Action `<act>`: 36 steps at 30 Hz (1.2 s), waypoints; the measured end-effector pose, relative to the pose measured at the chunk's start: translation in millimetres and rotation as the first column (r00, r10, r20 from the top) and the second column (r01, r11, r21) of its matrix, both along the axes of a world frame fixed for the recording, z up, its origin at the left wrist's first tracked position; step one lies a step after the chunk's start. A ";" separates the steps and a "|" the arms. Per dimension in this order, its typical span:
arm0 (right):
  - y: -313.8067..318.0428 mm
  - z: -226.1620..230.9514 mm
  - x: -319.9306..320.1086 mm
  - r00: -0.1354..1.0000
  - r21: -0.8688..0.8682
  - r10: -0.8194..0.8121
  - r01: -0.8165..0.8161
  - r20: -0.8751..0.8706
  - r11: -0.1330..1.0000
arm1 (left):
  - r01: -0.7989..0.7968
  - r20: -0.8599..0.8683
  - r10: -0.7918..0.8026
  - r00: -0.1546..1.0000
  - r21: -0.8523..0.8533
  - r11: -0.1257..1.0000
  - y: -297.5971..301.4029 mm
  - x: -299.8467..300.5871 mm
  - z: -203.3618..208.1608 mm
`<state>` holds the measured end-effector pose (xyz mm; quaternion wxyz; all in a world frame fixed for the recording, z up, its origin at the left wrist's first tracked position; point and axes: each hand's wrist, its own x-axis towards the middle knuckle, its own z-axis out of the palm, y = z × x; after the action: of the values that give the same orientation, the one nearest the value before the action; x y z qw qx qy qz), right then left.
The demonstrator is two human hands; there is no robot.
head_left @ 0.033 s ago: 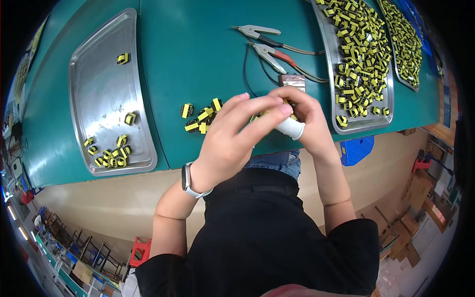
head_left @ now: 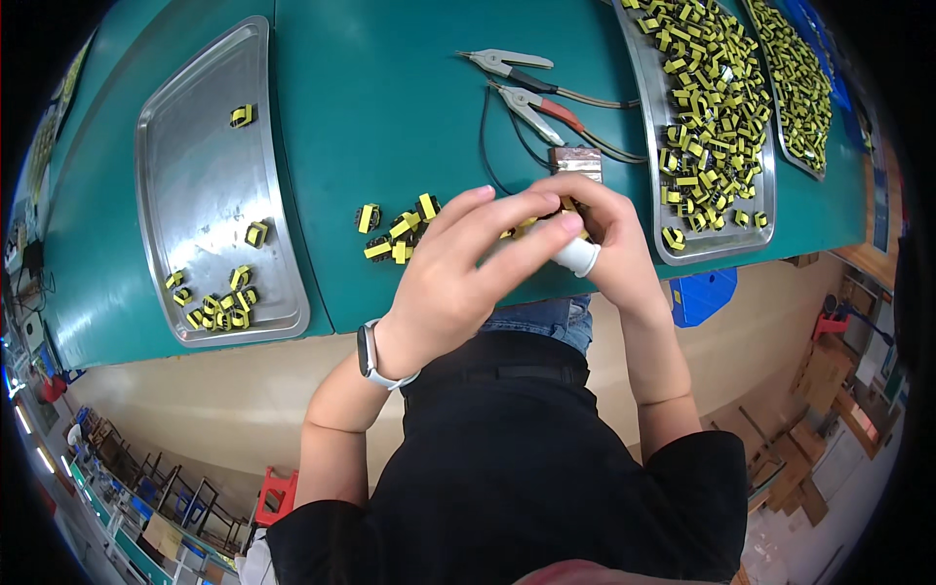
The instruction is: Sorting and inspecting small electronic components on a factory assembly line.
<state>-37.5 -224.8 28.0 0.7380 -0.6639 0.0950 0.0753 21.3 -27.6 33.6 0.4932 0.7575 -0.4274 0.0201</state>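
My left hand (head_left: 450,255) reaches in from the lower left, its thumb and index fingertip closed at a small black-and-yellow transformer (head_left: 548,212) that is mostly hidden. My right hand (head_left: 609,222) meets it, fingers curled over; more yellow and black shows between its fingers, perhaps another transformer. A white finger cot (head_left: 577,255) covers its thumb. Left of my left hand, a loose group of transformers (head_left: 402,226) lies on the green table (head_left: 380,107), partly behind the hand. Just beyond my right hand is a small block with a copper-coloured and silvery top (head_left: 577,162).
Two clip leads (head_left: 531,102) with grey handles lie beyond the hands. A metal tray (head_left: 200,185) at left holds several transformers. Another tray (head_left: 673,255) at right is heaped with them, and a further full tray (head_left: 817,174) stands beyond. A blue bin (head_left: 704,295) sits below the table edge.
The left fingertips have shifted slightly, and the gap between index finger and thumb has widened a little, showing something dark between them. The right thumb has moved slightly.
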 end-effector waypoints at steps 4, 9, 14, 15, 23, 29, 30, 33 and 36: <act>-11.2 2.5 -1.4 0.994 -0.048 0.100 -0.102 -0.042 0.994 | 0.028 0.116 -0.032 0.993 0.041 0.999 -3.6 -1.2 1.0; -16.5 5.1 -7.5 0.999 -0.262 0.033 -0.024 0.032 0.965 | 0.088 0.064 -0.089 0.994 0.024 0.996 -5.2 3.0 2.1; -40.8 7.2 -6.0 0.987 -0.617 -0.109 0.161 0.122 0.770 | 0.014 0.051 -0.032 0.998 0.311 0.950 6.8 5.8 2.7; -45.6 6.9 -5.4 0.989 -0.665 -0.107 0.145 0.097 0.733 | 0.054 0.028 -0.072 0.997 0.412 0.909 7.4 6.2 3.4; -39.5 13.1 -0.7 0.987 -0.756 -0.035 0.144 0.158 0.639 | 0.077 0.059 -0.113 0.992 0.428 0.900 1.5 1.9 -12.9; -43.3 7.8 -2.3 0.980 -0.751 -0.028 0.169 0.197 0.638 | 0.020 0.033 -0.031 0.999 0.295 0.955 0.0 3.5 -8.0; -43.7 7.5 -2.0 0.980 -0.751 -0.028 0.169 0.197 0.638 | 0.003 0.018 -0.009 1.000 0.274 0.962 0.4 3.9 -5.0; -44.3 8.6 -0.6 0.986 -0.751 -0.038 0.148 0.162 0.644 | -0.022 -0.079 0.040 0.996 0.220 0.975 3.1 1.2 -1.3; -42.3 10.8 2.0 0.989 -0.750 -0.037 0.134 0.145 0.648 | -0.040 -0.229 0.073 0.971 0.147 0.988 3.8 -1.7 0.3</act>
<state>-35.4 -267.1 38.8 0.4010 -0.9088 0.1060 -0.0450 19.6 -23.8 33.9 0.4843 0.7995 -0.3448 -0.0857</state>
